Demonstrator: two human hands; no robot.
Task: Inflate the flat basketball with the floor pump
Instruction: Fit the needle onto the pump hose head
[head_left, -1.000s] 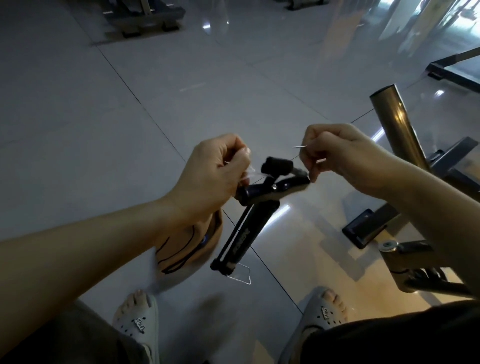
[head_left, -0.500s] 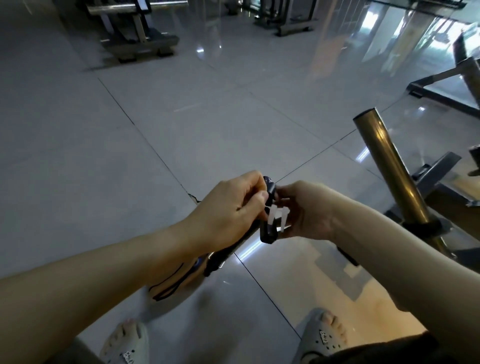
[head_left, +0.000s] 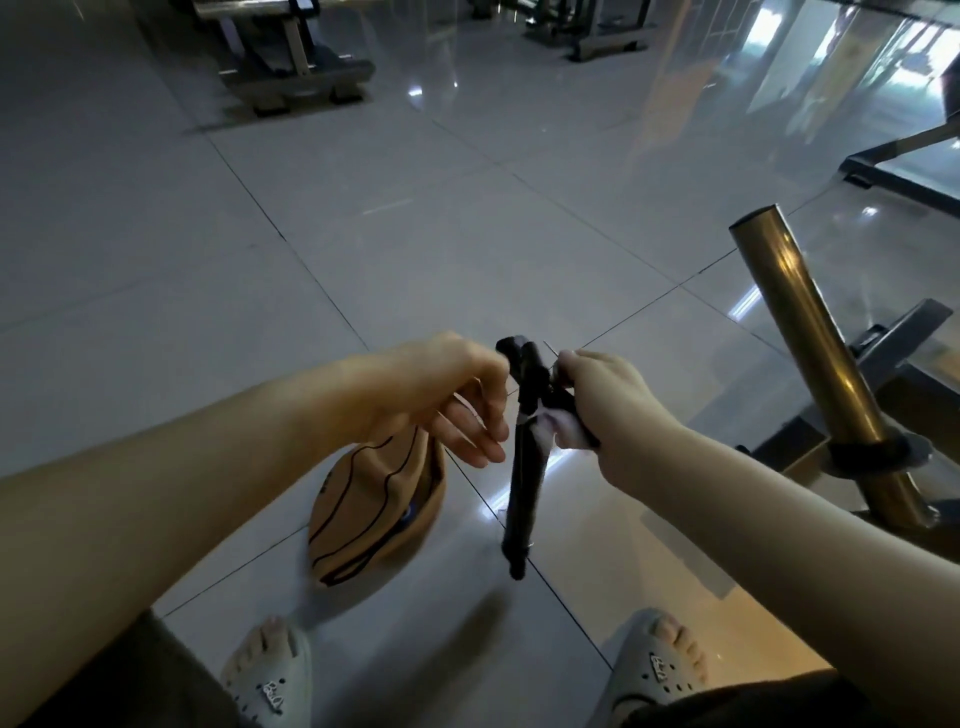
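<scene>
With the right hand curled round the top of the pump and the left hand loose-fingered, holding nothing, at its 9 o'clock, best steady the pump upright and free its hose before reaching for the flat ball on the floor at 7 o'clock.

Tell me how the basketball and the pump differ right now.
The basketball is orange-brown and collapsed, lying on the floor; the pump is black, slim and nearly upright. No hand holds the basketball; the right hand grips the pump near its top. Both are close in front of the person.
</scene>
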